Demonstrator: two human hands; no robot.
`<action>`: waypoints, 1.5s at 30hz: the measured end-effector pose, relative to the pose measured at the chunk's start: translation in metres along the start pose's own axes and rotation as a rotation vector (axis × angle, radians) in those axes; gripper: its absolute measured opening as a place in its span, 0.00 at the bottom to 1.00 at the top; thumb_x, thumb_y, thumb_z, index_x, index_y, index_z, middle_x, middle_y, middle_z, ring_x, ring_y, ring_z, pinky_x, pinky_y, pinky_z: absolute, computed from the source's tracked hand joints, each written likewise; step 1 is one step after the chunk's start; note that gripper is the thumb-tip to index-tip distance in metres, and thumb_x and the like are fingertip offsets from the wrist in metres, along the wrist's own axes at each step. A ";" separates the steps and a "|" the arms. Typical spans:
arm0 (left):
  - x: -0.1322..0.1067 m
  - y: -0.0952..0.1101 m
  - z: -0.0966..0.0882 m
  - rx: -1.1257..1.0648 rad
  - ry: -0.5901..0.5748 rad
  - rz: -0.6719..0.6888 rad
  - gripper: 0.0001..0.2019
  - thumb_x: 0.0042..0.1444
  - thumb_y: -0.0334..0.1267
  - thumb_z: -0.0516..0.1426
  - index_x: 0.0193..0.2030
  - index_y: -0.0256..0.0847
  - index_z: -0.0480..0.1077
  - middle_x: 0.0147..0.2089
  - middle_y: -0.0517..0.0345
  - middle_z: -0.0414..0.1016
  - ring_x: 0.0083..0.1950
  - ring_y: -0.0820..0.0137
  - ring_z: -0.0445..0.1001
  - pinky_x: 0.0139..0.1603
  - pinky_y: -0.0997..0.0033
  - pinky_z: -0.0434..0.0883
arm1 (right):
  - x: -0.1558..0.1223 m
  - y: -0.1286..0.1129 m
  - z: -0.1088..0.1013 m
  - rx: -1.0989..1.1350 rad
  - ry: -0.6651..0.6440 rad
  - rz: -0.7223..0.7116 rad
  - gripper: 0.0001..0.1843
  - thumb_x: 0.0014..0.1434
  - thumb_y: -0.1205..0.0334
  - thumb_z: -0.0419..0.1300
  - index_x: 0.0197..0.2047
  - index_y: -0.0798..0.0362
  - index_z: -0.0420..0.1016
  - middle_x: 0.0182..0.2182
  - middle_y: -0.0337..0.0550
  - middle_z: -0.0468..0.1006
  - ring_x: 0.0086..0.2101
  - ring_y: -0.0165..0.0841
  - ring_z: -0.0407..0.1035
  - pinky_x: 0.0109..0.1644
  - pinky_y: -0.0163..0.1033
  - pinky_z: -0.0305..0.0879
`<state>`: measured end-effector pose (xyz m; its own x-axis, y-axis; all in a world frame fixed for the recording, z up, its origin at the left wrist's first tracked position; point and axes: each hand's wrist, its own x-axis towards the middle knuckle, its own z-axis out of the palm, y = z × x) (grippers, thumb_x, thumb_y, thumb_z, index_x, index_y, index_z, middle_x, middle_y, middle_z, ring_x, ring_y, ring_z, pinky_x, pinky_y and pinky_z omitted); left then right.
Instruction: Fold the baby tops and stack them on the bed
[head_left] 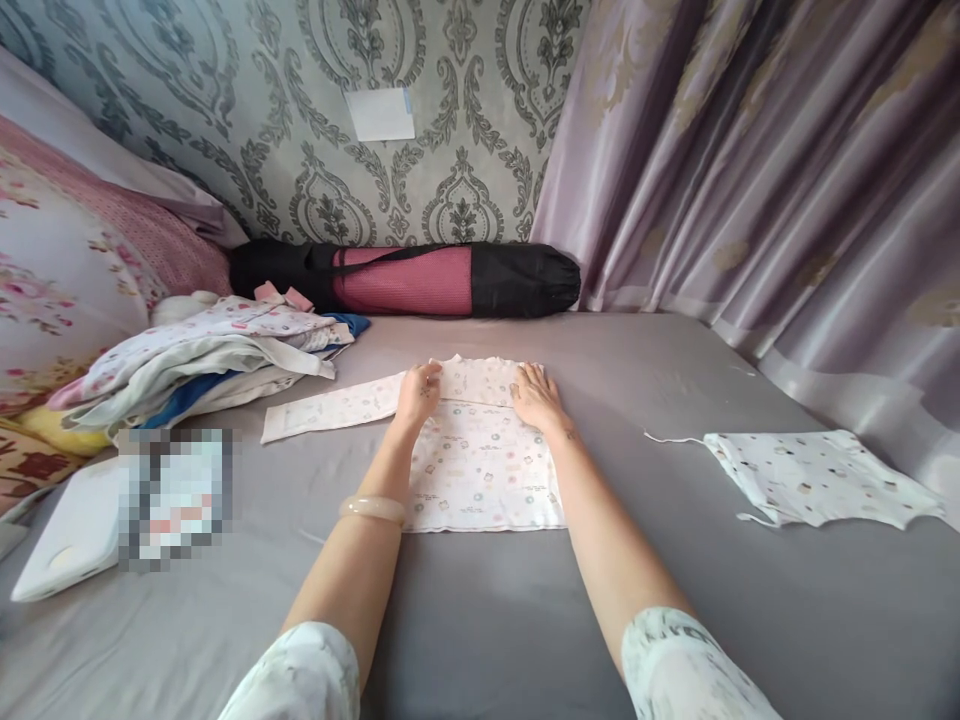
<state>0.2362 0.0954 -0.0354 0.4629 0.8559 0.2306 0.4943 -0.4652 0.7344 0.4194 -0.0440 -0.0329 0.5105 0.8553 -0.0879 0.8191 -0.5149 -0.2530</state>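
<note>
A small white long-sleeved shirt (484, 470) with a pale printed pattern lies flat on the grey bedsheet. One sleeve (330, 405) stretches out to the left, while the other is folded across the upper body of the shirt. My left hand (420, 393) is at the left shoulder, its fingers curled in and closed on the fabric where the sleeve begins. Flat on the right shoulder rests my right hand (536, 395), fingers stretched out over the folded cloth. A pale bangle (373, 508) circles my left forearm.
Several clothes lie in a pile (217, 355) at the left, by a floral pillow (45, 270). A white device (75, 530) sits nearer. To the right lies a white printed garment (817, 475) with ties. A black and pink rolled bag (405, 280) lines the wall; curtains (712, 150) hang right.
</note>
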 end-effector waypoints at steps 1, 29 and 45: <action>0.000 -0.002 0.001 0.017 -0.010 0.008 0.19 0.50 0.26 0.52 0.45 0.38 0.78 0.41 0.49 0.76 0.46 0.59 0.73 0.56 0.63 0.67 | -0.001 0.000 0.001 0.004 -0.002 0.002 0.32 0.71 0.54 0.37 0.74 0.59 0.45 0.73 0.49 0.40 0.71 0.39 0.32 0.72 0.51 0.32; -0.019 0.020 -0.002 0.601 -0.210 -0.022 0.20 0.56 0.25 0.48 0.52 0.39 0.70 0.58 0.37 0.65 0.58 0.49 0.62 0.53 0.52 0.63 | 0.002 0.002 0.009 -0.021 0.002 0.005 0.36 0.70 0.47 0.34 0.74 0.58 0.42 0.73 0.47 0.38 0.71 0.38 0.29 0.71 0.55 0.30; -0.014 0.067 0.076 -0.234 -0.310 0.159 0.18 0.55 0.29 0.55 0.53 0.40 0.70 0.67 0.39 0.63 0.75 0.53 0.47 0.73 0.51 0.36 | -0.001 -0.001 0.007 -0.013 0.010 0.001 0.34 0.70 0.54 0.33 0.74 0.61 0.44 0.73 0.47 0.40 0.71 0.38 0.31 0.71 0.55 0.31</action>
<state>0.3187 0.0352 -0.0382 0.7375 0.6520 0.1761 0.2346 -0.4918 0.8385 0.4161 -0.0434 -0.0392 0.5142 0.8541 -0.0782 0.8216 -0.5167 -0.2406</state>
